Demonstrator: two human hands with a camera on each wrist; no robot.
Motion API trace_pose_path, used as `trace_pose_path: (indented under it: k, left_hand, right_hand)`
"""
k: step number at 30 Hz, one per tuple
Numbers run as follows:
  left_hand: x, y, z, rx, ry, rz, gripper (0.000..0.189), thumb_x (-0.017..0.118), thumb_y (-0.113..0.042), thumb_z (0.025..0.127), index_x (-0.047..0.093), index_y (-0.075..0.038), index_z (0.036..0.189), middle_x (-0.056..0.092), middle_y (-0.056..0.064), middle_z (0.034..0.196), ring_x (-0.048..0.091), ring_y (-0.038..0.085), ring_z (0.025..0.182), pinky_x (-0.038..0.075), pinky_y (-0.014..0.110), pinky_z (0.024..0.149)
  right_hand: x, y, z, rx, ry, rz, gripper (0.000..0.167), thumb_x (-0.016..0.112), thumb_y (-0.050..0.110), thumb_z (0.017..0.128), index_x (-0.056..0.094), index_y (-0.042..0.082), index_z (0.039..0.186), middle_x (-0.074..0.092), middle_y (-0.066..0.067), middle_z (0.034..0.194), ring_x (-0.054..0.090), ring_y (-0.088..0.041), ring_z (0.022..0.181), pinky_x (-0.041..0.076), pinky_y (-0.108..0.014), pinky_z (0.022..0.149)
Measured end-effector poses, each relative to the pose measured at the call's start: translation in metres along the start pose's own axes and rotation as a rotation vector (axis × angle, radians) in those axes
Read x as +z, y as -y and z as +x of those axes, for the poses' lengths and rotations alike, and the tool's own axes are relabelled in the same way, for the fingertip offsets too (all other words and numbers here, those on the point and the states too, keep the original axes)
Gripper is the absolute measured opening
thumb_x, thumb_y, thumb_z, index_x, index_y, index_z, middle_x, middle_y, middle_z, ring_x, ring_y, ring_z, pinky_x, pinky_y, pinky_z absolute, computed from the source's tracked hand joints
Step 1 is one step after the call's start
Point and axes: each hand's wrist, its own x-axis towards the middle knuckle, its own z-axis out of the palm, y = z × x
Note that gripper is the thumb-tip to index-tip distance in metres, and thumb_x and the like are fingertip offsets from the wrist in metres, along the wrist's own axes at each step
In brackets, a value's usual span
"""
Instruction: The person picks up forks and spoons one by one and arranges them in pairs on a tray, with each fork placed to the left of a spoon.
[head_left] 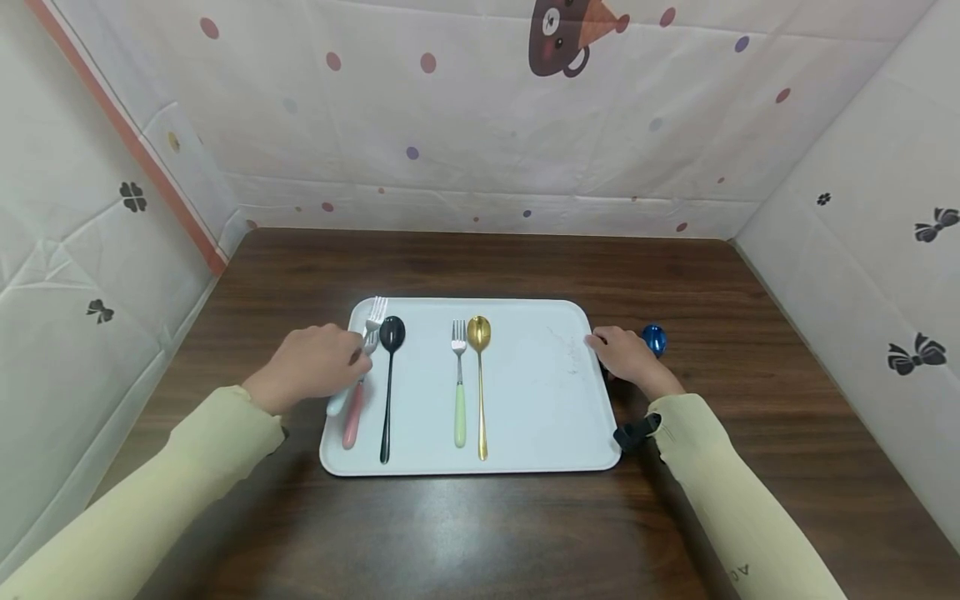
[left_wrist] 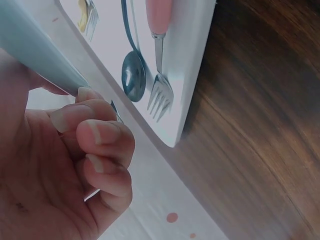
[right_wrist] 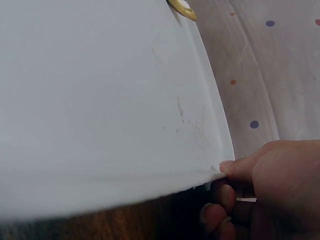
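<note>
A white tray (head_left: 540, 400) lies on the wooden table. Above its left side, my left hand (head_left: 318, 362) holds a fork (head_left: 377, 310) by its pale blue handle (left_wrist: 45, 52), fingers curled. Below it on the tray rest a pink-handled fork (head_left: 354, 417) and a black spoon (head_left: 390, 333). Near the tray's middle lie a green-handled fork (head_left: 460, 408) and a gold spoon (head_left: 479, 333), side by side. My right hand (head_left: 622, 354) pinches the tray's right rim between thumb and fingers, as the right wrist view shows.
On the brown table (head_left: 465, 533), just beyond my right hand, lies a blue spoon (head_left: 655, 338), its handle hidden by the hand. White patterned cloth (head_left: 480, 117) forms walls at the back and both sides. A dark band (head_left: 637, 432) circles my right wrist.
</note>
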Motion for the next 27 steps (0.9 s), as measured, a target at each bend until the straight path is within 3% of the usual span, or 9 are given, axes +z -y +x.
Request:
trace_pose_path:
  k: [10,27]
  left_hand:
    - [0.001,-0.01,0.006,0.013,-0.015,0.011,0.029,0.051,-0.027,0.089,0.051,-0.015,0.063,0.043,0.001,0.055,0.043,0.016,0.05,0.03,0.029,0.047]
    - [0.007,-0.016,0.014,0.032,0.002,-0.004,0.026,0.05,-0.029,0.091,0.06,-0.013,0.073,0.052,0.003,0.059,0.048,0.016,0.051,0.034,0.028,0.047]
  right_hand:
    - [0.0,-0.002,0.0,-0.006,0.001,0.008,0.04,0.037,0.036,0.104,0.055,0.005,0.123,0.059,-0.01,0.084,0.057,-0.02,0.066,0.05,-0.037,0.073]
    - [-0.001,-0.001,0.0,0.002,0.0,0.004,0.039,0.037,0.036,0.104,0.057,0.006,0.117,0.056,-0.009,0.077,0.055,-0.021,0.063,0.044,-0.032,0.067]
